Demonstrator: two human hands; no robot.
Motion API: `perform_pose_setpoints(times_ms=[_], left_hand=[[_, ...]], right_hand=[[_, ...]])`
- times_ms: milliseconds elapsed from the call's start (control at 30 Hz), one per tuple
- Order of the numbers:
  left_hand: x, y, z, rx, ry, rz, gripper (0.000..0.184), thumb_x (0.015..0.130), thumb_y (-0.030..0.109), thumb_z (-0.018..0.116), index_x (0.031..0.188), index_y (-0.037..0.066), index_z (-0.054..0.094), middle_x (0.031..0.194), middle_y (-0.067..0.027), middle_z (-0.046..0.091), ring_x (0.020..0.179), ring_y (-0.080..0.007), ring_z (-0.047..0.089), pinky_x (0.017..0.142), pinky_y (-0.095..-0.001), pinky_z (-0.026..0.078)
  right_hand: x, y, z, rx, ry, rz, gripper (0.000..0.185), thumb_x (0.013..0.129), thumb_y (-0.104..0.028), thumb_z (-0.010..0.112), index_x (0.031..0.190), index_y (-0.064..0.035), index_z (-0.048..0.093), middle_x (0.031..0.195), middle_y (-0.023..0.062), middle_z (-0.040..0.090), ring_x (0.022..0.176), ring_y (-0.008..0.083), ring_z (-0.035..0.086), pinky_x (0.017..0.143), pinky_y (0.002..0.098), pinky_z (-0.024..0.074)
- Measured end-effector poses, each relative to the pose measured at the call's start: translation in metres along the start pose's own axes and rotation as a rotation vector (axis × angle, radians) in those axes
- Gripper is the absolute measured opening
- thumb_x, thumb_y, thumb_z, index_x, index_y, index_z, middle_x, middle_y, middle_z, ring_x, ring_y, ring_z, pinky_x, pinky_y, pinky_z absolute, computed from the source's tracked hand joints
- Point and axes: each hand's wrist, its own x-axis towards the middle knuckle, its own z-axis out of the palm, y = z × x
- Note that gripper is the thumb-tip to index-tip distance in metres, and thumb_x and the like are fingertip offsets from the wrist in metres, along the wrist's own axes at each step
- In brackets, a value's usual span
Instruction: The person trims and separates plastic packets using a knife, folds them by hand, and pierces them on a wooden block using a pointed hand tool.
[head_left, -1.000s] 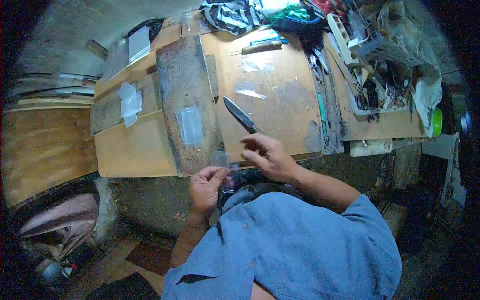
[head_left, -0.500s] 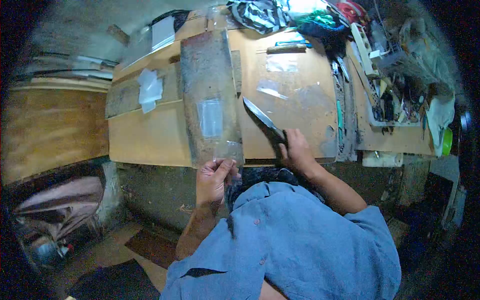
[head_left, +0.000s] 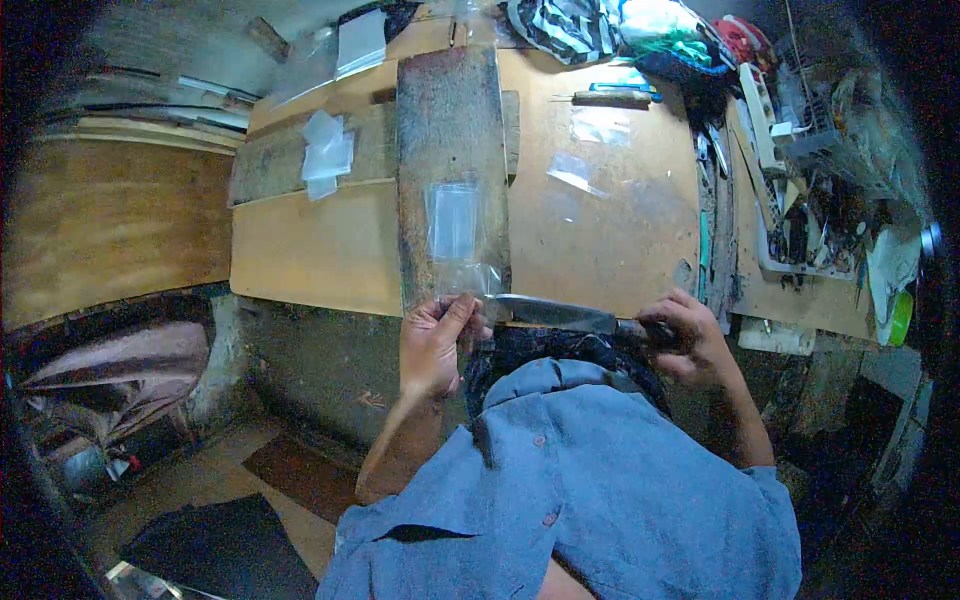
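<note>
Blue shirt point(head_left: 650, 460), soft and creased, small reddish buttons point(head_left: 539, 440) running down the front! A dark slit point(head_left: 425, 532) gapes across the chest; short sleeves point(head_left: 768, 488), left hand point(head_left: 435, 342) and right hand point(head_left: 692, 342) bare.

We see a grey wall point(head_left: 190, 45) beyond our wooden table point(head_left: 610, 245), and 2 dark sheets point(head_left: 225, 550) covering floor point(head_left: 200, 478).

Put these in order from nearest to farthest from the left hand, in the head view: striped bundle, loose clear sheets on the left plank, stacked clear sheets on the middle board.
1. Stacked clear sheets: on the middle board, just beyond the left hand.
2. Loose clear sheets: on the left plank.
3. Striped bundle: far back, right of the board.
</note>
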Motion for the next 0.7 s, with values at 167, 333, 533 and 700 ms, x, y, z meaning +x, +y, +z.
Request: perform_pose_setpoints(times_ms=[167, 333, 533, 700], left_hand=[[-0.001, 0.005, 0.004, -0.015, -0.030, 0.001, 0.016, 0.085, 0.018, 0.066, 0.085, 0.002, 0.064, 0.070, -0.0058, 0.065, 0.057, -0.0128, 0.061, 0.051, -0.0239, 0.048], [-0.005, -0.003, 0.008, 0.019, -0.077, -0.083, 0.015, 0.085, 0.016, 0.065, 0.085, 0.001, 0.064, 0.072, -0.0067, 0.065, 0.059, -0.0123, 0.062, 0.052, -0.0238, 0.049], [-0.012, -0.007, 0.010, 0.147, -0.233, -0.139, 0.015, 0.086, 0.016, 0.064, 0.084, 0.001, 0.065, 0.072, -0.0063, 0.066, 0.059, -0.0115, 0.060, 0.052, -0.0218, 0.045], [-0.012, -0.003, 0.006, 0.109, -0.213, -0.178, 0.015, 0.087, 0.015, 0.062, 0.083, 0.001, 0.065, 0.071, -0.0063, 0.066, 0.059, -0.0113, 0.060, 0.052, -0.0221, 0.045]], right_hand=[[-0.002, -0.005, 0.001, -0.059, 0.033, 0.084, 0.044, 0.053, -0.014, 0.064, 0.096, -0.0018, 0.061, 0.088, 0.0125, 0.056, 0.083, 0.0278, 0.058, 0.074, 0.0338, 0.0459], [0.001, 0.002, 0.002, -0.088, 0.029, 0.018, 0.045, 0.055, -0.011, 0.065, 0.099, -0.0040, 0.060, 0.088, 0.0139, 0.055, 0.083, 0.0321, 0.058, 0.074, 0.0354, 0.0470], [0.004, -0.008, 0.009, -0.026, 0.010, 0.061, 0.044, 0.055, -0.009, 0.063, 0.099, -0.0027, 0.061, 0.087, 0.0133, 0.055, 0.083, 0.0301, 0.057, 0.074, 0.0347, 0.0461], [0.005, -0.009, 0.004, -0.010, -0.016, 0.063, 0.046, 0.053, -0.009, 0.063, 0.098, -0.0016, 0.061, 0.086, 0.0118, 0.055, 0.083, 0.0281, 0.057, 0.073, 0.0341, 0.0454]])
